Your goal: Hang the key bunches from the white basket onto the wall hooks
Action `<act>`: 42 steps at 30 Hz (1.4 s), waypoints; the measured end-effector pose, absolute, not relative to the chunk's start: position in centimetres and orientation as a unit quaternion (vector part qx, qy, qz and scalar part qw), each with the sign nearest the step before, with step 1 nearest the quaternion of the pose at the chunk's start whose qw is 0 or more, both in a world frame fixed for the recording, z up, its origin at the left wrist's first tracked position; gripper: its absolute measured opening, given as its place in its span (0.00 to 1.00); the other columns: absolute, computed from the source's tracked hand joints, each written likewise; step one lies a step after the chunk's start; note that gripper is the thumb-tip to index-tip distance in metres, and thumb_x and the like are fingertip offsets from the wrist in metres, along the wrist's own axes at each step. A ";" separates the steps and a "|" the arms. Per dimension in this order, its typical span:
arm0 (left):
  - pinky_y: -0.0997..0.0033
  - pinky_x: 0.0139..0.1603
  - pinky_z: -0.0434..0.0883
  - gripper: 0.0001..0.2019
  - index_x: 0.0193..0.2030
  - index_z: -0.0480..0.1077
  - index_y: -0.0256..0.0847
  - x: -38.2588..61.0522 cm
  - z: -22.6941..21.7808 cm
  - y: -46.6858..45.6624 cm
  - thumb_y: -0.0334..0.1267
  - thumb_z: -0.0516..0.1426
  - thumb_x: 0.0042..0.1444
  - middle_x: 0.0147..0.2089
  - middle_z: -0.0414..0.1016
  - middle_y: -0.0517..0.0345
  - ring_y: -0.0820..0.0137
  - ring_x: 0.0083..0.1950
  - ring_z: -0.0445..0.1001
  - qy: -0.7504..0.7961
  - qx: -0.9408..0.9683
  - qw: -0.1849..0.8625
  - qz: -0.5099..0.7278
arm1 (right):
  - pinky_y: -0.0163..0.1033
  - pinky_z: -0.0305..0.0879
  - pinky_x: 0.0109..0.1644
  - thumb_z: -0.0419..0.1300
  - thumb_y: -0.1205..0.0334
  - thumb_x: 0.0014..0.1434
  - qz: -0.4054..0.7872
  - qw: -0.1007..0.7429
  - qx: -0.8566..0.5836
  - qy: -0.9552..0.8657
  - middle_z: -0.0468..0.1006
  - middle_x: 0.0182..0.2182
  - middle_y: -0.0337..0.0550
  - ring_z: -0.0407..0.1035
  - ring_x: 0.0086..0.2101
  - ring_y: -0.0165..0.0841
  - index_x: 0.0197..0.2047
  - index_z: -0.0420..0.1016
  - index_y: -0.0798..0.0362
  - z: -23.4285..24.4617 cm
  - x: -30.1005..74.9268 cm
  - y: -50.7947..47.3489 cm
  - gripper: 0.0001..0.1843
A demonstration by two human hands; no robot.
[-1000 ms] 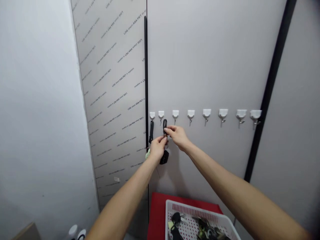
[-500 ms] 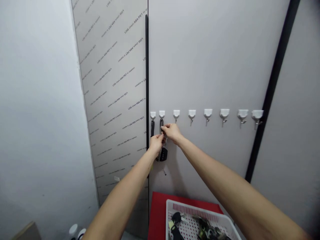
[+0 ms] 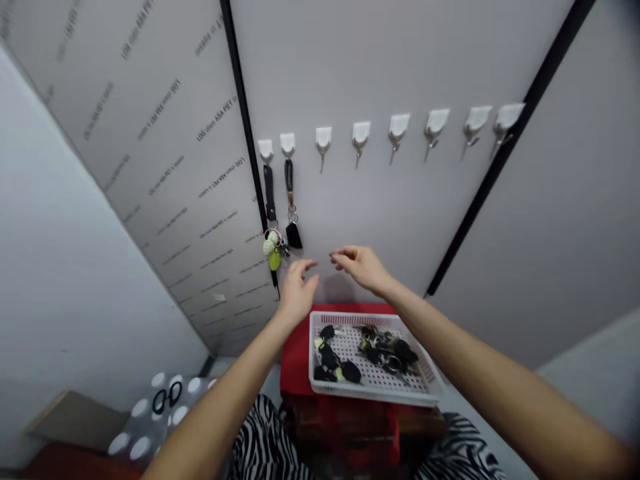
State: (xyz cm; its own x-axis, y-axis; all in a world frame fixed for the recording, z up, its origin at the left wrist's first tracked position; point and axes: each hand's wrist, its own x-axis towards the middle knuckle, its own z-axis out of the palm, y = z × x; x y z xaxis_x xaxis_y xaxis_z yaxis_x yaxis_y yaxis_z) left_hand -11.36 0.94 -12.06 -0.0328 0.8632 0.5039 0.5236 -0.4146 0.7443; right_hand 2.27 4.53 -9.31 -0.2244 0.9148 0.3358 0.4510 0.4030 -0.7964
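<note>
My left hand (image 3: 299, 291) is in the air in front of the wall panel, thumb and fingers apart, holding nothing. To its right, my right hand (image 3: 361, 267) is also raised, its fingers loosely bent with nothing seen in them. Above my left hand, a braided-strap keychain with a black car key (image 3: 294, 235) hangs from the second hook (image 3: 287, 143). On the first hook (image 3: 266, 150), a dark strap keychain (image 3: 270, 192) hangs with a yellow-green charm (image 3: 275, 259) and pale green balls. Below the hands, a white perforated basket (image 3: 375, 393) holds several keys (image 3: 383, 350).
Several more white hooks (image 3: 361, 133) run in a row to the right, nothing on them. The basket stands on a red surface (image 3: 295, 360). At lower left are white-capped bottles (image 3: 140, 408) with black handles and a brown board (image 3: 70, 420). Zebra-striped legs (image 3: 265, 440) show below.
Both hands have come away from the braided keychain on the second hook and apart from each other. The view has tilted down, showing more of the basket.
</note>
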 end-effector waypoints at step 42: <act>0.78 0.27 0.59 0.07 0.28 0.64 0.35 -5.1 -22.5 -0.8 0.30 0.48 0.40 0.24 0.64 0.60 0.77 0.25 0.61 0.533 0.575 0.467 0.408 | 0.35 0.54 0.40 0.46 0.65 0.47 0.135 0.211 -0.588 -0.769 0.71 0.32 0.43 0.62 0.35 0.31 0.32 0.68 0.54 -22.6 9.9 -1.4 0.12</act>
State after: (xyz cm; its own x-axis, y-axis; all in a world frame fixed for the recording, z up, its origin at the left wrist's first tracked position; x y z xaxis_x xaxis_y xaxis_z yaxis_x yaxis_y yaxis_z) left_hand -5.12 -0.82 -22.49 0.0980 0.9948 -0.0284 0.2313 0.0050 0.9729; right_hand 9.91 -1.36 -22.63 -0.2199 0.9613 0.1662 0.8471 0.2727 -0.4562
